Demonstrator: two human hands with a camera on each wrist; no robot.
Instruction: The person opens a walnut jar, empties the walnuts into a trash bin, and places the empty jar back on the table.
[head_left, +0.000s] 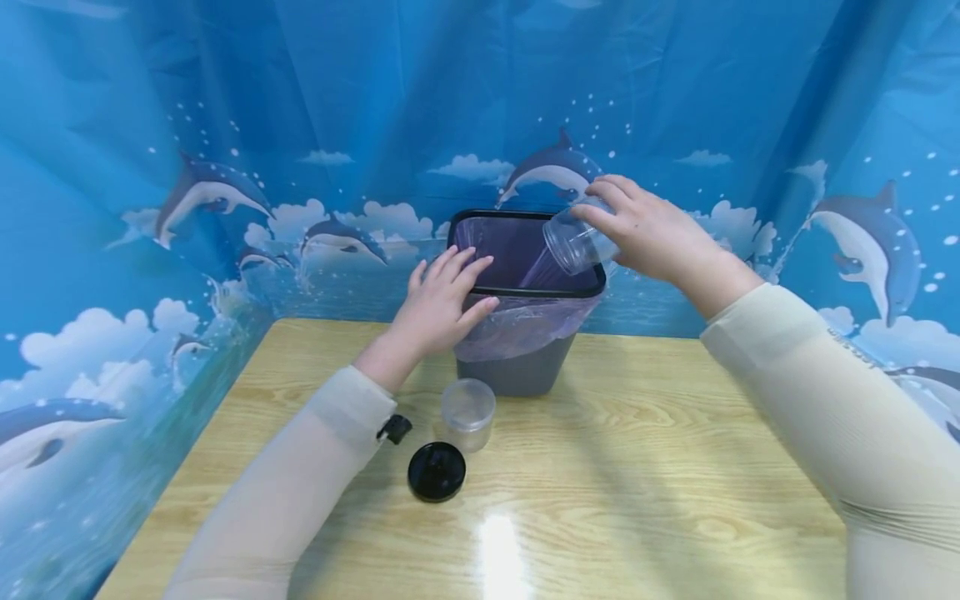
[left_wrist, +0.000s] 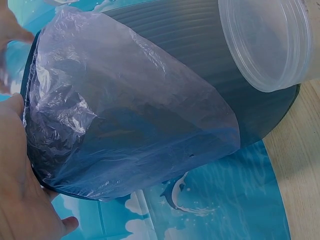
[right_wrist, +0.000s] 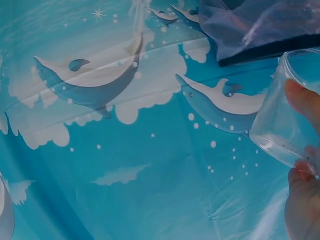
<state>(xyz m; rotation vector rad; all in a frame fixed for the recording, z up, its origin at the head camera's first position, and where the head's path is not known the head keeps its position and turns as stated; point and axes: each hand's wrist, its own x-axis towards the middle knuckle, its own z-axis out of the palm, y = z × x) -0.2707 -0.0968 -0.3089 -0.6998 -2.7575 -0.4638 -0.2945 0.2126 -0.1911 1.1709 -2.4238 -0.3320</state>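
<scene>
One grey waste bin (head_left: 525, 371) stands at the far edge of the wooden counter (head_left: 675, 467), lined with one thin purple bag (head_left: 517, 329) whose top is folded down over the black rim. The left hand (head_left: 438, 304) rests against the near left side of the bin with its fingers straight and spread, the fingertips lying over the rim and on the folded bag; the left wrist view shows the palm flat against the crinkled plastic. The right hand (head_left: 648, 229) holds one clear plastic jar (head_left: 576, 243) tipped on its side above the right part of the bin's opening, its open mouth pointing down and to the left into the bin. The fingers curl round the jar's body, and the right wrist view shows fingertips (right_wrist: 302, 100) pressed on its clear wall.

A second clear jar (head_left: 468, 412) stands upright on the counter just in front of the bin, near the left forearm. One round black lid (head_left: 437, 472) lies flat on the counter just beside it, nearer the person. That makes two jars and one lid. A blue curtain printed with dolphins (head_left: 210, 192) and clouds hangs behind and around the counter.
</scene>
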